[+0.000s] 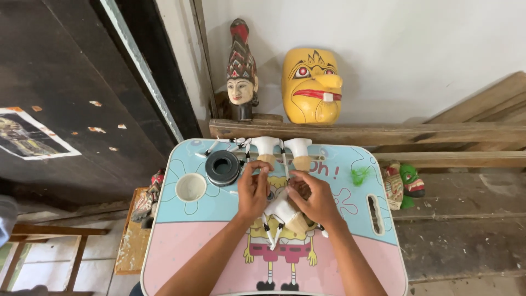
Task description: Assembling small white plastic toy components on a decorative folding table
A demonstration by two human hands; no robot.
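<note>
Forearms first, nearest the lens, both coming up from the bottom edge and meeting over the small lap table (181, 257), the pink and pale-blue one w/ a cartoon figure printed on it. That's the biggest thing under us.

We're holding a small white-bodied puppet piece (285, 211) w/ a tan wooden end, right at the table's middle, lifted a little off the top as far as we can tell. Our right hand (312, 200) is wrapping it from the right side, fingers curled close round the body. Our left hand (253, 189) is pinching at its upper end, thumb and fingertips narrow, closed on something too small to make out.

We're judging this as fine fitting work, so: we're keeping the right grip steady and low, letting the left do the small moves, and not squeezing the thin black-tipped white sticks (272, 233) hanging below.

Long axis: it's running on a diagonal, upper left to lower right approx., tan end pointing down-right toward our right wrist. The sticks are trailing toward us.

Going smaller: two more white pieces (282, 148) are standing at the far edge, near a black round spool (222, 167) and a white cup hollow (190, 187). Beyond, a yellow mask (311, 85) and a carved head (241, 74) are leaning on the wall.
</note>
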